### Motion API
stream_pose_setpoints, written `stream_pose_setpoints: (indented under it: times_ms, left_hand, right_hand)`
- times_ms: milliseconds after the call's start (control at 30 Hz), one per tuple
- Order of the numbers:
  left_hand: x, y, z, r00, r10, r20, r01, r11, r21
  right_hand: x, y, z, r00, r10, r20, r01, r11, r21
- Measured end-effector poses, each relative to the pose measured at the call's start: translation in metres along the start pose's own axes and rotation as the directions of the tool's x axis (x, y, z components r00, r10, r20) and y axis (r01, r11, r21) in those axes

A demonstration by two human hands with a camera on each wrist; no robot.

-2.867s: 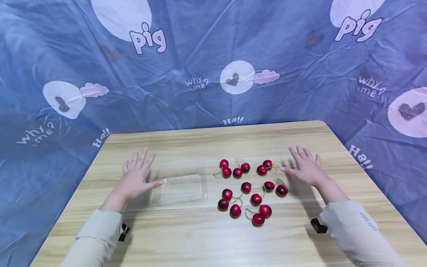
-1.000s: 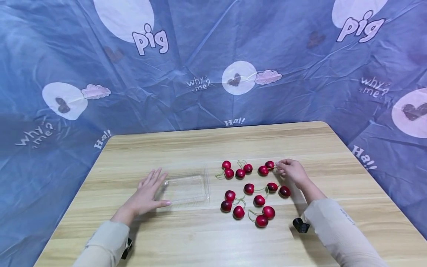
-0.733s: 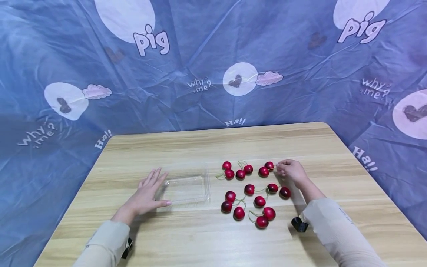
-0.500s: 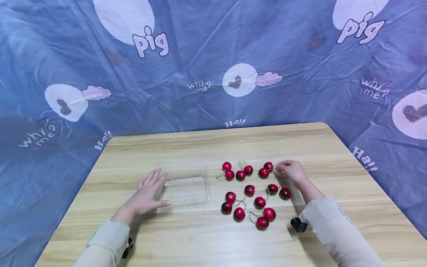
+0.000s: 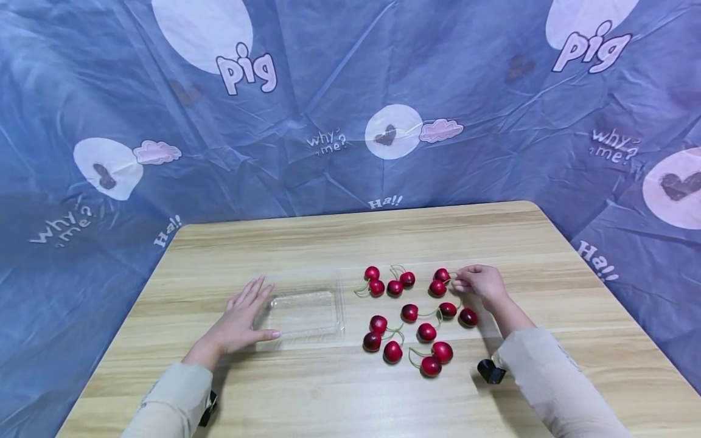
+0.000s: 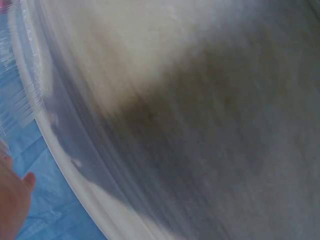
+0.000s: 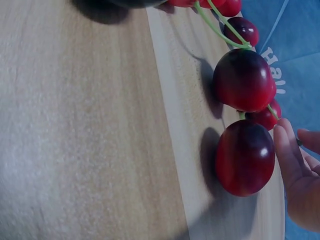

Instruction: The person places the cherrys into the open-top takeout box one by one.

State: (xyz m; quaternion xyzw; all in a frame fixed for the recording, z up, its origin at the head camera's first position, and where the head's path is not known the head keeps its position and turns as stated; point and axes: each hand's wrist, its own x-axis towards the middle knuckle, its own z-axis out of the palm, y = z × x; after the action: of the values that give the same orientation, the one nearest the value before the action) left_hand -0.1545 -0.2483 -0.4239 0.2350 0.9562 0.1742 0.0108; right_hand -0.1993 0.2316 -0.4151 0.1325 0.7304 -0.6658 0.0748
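Observation:
My right hand (image 5: 482, 283) pinches the green stem of a cherry pair (image 5: 437, 288) at the back right of the group. In the right wrist view the stem runs from a cherry (image 7: 264, 116) to between the thumb and fingertips, its dark end poking out. My left hand (image 5: 239, 319) lies with fingers spread at the left side of a clear plastic container (image 5: 341, 310), thumb along its near left corner. The left wrist view catches part of that left hand (image 6: 12, 200) beside the ridged container wall (image 6: 22, 97).
Several more red cherries with green stems, such as one cherry (image 5: 392, 352), lie in pairs and threes right of the container on the wooden table (image 5: 328, 395). A blue printed cloth (image 5: 306, 170) hangs behind the table.
My right hand has come in from spread fingers to a pinch on the stem, and the pair has just shifted slightly. My left hand has moved right and nearer, against the container.

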Motion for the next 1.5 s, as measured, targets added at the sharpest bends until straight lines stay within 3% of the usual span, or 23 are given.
stream_pose_setpoints:
  times_ms: [567, 867, 1167, 1500]
  left_hand:
    - [0.004, -0.004, 0.005, 1.0, -0.007, 0.002, 0.007, 1.0, -0.008]
    - [0.004, -0.003, 0.006, 1.0, -0.004, -0.012, 0.004, 1.0, -0.016]
    - [0.001, -0.003, 0.005, 1.0, -0.011, -0.014, 0.011, 1.0, -0.022]
    - [0.0, -0.003, 0.007, 0.999, -0.029, 0.015, 0.029, 0.999, -0.017]
  right_hand:
    - [-0.007, -0.006, -0.001, 0.997, 0.032, -0.07, -0.02, 0.986, 0.166]
    - [-0.015, -0.012, 0.002, 0.999, 0.012, -0.047, -0.001, 0.975, 0.224]
    - [-0.006, 0.003, 0.007, 0.998, -0.058, -0.024, 0.063, 0.957, 0.283]
    - [-0.026, -0.014, 0.03, 0.998, -0.016, 0.053, -0.005, 0.925, 0.379]
